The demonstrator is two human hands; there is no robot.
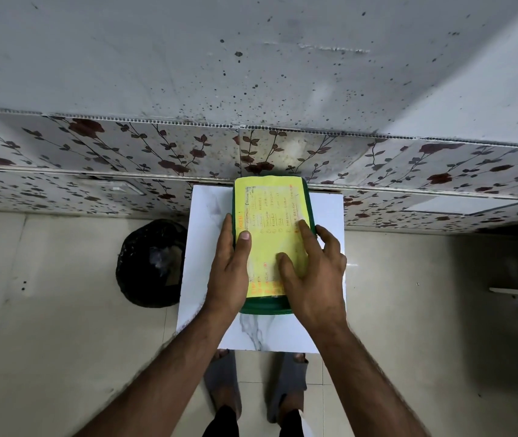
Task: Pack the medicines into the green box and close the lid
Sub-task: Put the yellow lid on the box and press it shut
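Note:
The green box (265, 305) stands on a small white marble-patterned table (207, 234), with its lid down. A yellow sheet with handwriting (270, 209) covers the lid's top. My left hand (229, 269) grips the box's left edge, thumb lying on the yellow sheet. My right hand (313, 272) rests flat on the lid's right side, fingers spread, with the outer fingers curling over the right edge. No medicines are in sight; the inside of the box is hidden.
A black bag-lined bin (152, 263) stands on the floor left of the table. The table's far edge meets a wall of floral tiles (125, 152). My feet in grey slippers (223, 383) are under the near edge.

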